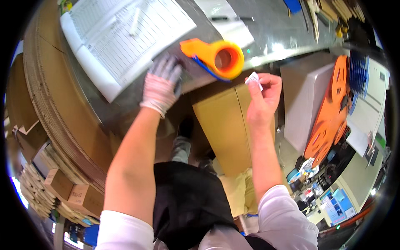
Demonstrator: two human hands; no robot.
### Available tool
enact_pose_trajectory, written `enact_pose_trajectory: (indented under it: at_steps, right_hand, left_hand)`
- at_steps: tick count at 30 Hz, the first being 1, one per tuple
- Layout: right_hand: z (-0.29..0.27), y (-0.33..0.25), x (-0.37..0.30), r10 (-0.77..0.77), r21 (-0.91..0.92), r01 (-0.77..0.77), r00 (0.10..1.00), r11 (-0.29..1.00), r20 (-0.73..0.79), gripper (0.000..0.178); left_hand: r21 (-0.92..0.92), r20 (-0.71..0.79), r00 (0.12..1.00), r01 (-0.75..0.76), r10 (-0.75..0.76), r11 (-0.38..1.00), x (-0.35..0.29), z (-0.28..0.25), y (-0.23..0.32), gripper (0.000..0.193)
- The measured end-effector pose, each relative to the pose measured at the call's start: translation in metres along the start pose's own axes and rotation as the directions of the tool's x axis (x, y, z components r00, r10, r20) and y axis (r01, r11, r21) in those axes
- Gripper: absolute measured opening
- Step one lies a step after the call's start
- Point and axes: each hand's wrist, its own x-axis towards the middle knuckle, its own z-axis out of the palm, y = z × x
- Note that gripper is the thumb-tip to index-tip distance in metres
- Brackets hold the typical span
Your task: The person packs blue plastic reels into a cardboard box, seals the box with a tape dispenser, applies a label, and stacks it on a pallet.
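Observation:
My left hand (161, 85) wears a thin glove, white at the palm with grey fingers. It lies on the grey metal table (125, 98), fingers stretched out, by the edge of a printed sheet with ruled lines (131, 48). An orange tape dispenser (199, 49) with a blue edge lies to its right, apart from the fingers. My bare right hand (265, 96) is raised just off the table's front edge. Between thumb and fingers it pinches a small white paper slip with dark print (254, 79).
A tall cardboard box (223, 125) stands below the table edge between my arms. Stacked cardboard sheets (58, 91) rise at the left. A pen (221, 18) lies on a white sheet. A grey cabinet (306, 98) and an orange panel (327, 114) are at the right.

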Motion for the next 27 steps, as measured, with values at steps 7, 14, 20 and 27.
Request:
enact_pose_trajectory:
  at_steps: [7,14,20,27]
  right_hand:
    - [-0.068,0.021,-0.164,0.32,0.356,-0.201,0.893,0.913,-0.316,0.02]
    - [-0.184,0.05,-0.326,0.491,0.615,-0.166,0.771,0.771,-0.407,0.015]
    - [-0.303,0.11,-0.519,0.664,0.694,-0.117,0.442,0.71,-0.604,0.019]
    - [-0.345,0.174,-0.633,0.738,0.751,-0.094,0.3,0.653,-0.605,0.015]
  left_hand:
    - [0.288,-0.148,0.981,-0.076,0.123,0.954,-0.014,0.031,-0.019,0.039]
    - [0.853,0.218,0.932,-0.037,-0.29,0.521,-0.034,0.015,-0.093,0.047]
    - [0.254,-0.049,0.997,-0.043,0.057,0.966,-0.181,0.132,0.201,0.052]
    - [-0.007,0.377,0.682,-0.675,0.627,0.738,-0.223,0.265,0.475,0.056]
